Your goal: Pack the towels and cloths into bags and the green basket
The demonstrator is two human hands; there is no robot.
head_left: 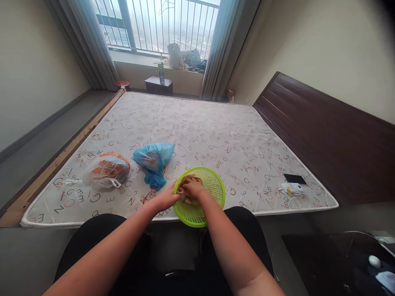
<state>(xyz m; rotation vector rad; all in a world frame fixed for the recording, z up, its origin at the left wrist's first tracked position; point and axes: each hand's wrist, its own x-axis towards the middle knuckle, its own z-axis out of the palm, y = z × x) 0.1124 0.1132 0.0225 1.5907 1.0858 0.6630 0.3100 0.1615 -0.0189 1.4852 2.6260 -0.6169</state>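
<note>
A lime-green plastic mesh basket (221,187) is tilted toward me at the front edge of the mattress, above my knees. My left hand (169,198) is closed on its left rim, the fingertips partly hidden. Inside the basket, a crumpled brownish-pink bundle (182,192) that looks like cloth lies against the left wall. My right hand (194,188) reaches in from above, its bent fingers closed on the bundle. Just left of the basket lies a knotted blue plastic bag (154,158), with a red string beside it. Farther left is a white-and-orange plastic bag (108,169).
The letter-printed mattress (210,123) spans the middle. A black phone (294,179) and a white device with a cable (293,189) lie at its right. A dark headboard (324,135) borders that side. Beyond stand a small nightstand (159,82) and a red stool (122,83).
</note>
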